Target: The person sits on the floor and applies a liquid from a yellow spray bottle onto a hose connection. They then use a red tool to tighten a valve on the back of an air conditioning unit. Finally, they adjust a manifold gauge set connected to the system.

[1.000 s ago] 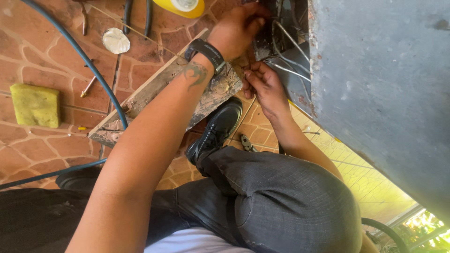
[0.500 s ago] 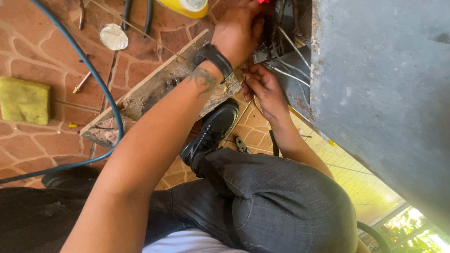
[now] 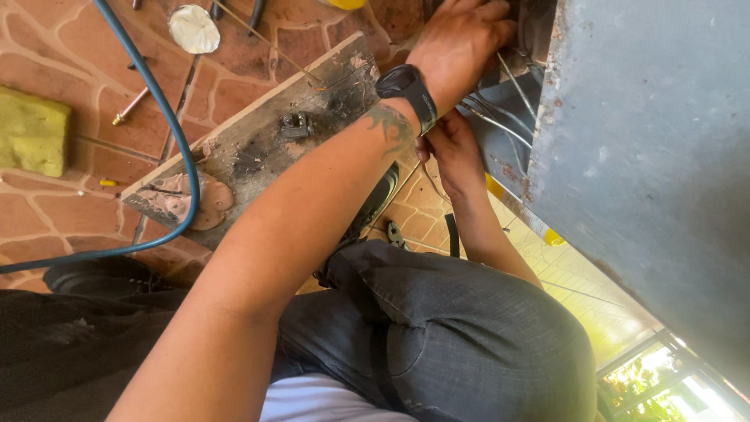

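Reaching into the grey cabinet [image 3: 648, 156], the left hand [image 3: 461, 43] and right hand [image 3: 451, 152] work at thin wires [image 3: 488, 117] (finger closure hidden); separating one wire seems next.

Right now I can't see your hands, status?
Left hand and right hand both at thin wires beside grey cabinet. Grips unclear. Left forearm blocks view.

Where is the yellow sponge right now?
In the head view, the yellow sponge lies at the far left edge on the brick-tile floor, left of the blue hose and the worn wooden board.
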